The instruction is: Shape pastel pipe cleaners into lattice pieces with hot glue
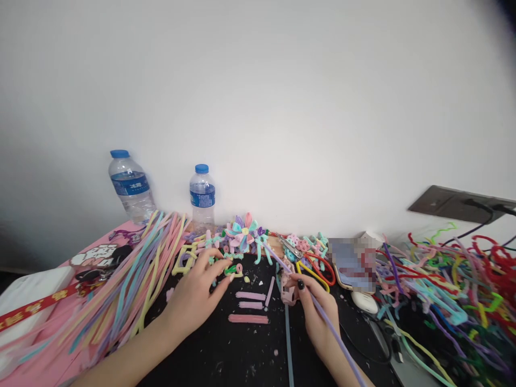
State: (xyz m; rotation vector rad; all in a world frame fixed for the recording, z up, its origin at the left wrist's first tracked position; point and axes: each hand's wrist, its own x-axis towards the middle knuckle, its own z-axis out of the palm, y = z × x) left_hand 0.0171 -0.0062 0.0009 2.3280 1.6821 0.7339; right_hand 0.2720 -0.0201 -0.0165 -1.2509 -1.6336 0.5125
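Note:
My left hand [197,290] is over the black work surface with its fingers curved and apart, near small green and pink chenille-stem pieces [233,270]. A long lavender chenille stem [328,321] runs through my right hand [320,312], whose thumb and fingers are closed on it. Just left of these fingertips is a small pink object [287,290], partly hidden; its kind is unclear. Between the hands lie short lilac pieces [250,295] and a longer pink piece [248,319]. A grey-blue strip [288,344] runs below the pink object.
Behind are a chenille flower [244,232], scissors [288,244] and a water bottle [202,196]; another bottle [129,185] leans left. Long pastel stems [133,274] cover the left side. To the right are a phone [352,263], a white case [365,302] and tangled stems [455,301].

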